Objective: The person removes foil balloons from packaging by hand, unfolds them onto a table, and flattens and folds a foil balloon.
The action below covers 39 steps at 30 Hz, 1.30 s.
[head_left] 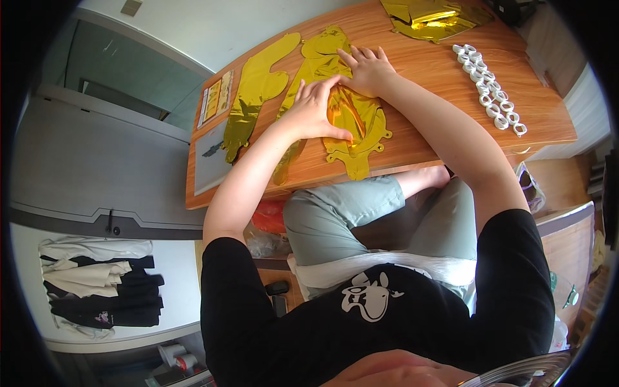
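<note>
Looks like a room in a home, going by pale and dark clothes (103, 284) at the left, a wood-grained bench (425, 84) beside a pale wall (187, 22), and red plastic (269, 216) underneath.

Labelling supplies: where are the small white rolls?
Head view: small white rolls lie on the wooden table, far right of the right hand, near the topmost gold foil.

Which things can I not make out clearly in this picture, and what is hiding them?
All in the head view:
Middle gold foil piece: partly covered by the right hand and the left hand.
Folded gold foil: cut off by the picture's upper edge.
Flat card at the table's left: its details are too small.
</note>
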Each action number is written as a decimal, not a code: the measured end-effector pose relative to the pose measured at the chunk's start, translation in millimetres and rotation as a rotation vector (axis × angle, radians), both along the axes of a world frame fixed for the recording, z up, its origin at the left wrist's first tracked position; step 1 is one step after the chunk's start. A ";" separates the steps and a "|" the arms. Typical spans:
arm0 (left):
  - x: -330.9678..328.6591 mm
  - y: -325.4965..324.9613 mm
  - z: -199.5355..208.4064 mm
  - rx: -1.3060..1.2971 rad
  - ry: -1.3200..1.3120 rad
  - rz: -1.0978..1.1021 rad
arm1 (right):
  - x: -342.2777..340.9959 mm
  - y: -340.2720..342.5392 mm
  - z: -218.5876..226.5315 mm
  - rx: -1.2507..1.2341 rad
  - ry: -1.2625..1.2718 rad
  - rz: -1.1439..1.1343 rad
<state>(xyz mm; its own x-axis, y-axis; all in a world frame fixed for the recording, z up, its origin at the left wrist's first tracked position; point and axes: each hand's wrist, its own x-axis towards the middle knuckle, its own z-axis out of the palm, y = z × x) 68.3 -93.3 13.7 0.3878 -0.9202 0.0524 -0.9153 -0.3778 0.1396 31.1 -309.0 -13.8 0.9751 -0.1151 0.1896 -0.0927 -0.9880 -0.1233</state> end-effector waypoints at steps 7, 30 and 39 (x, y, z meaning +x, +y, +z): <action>5.9 -0.8 -6.9 0.017 -0.011 0.033 | 0.3 3.1 1.4 0.029 -0.003 -0.006; -43.4 10.7 17.9 -0.021 -0.022 0.094 | 1.5 0.9 1.1 0.019 0.004 -0.008; -53.8 22.3 12.2 0.057 -0.033 0.072 | -0.4 3.9 4.6 0.022 0.019 -0.026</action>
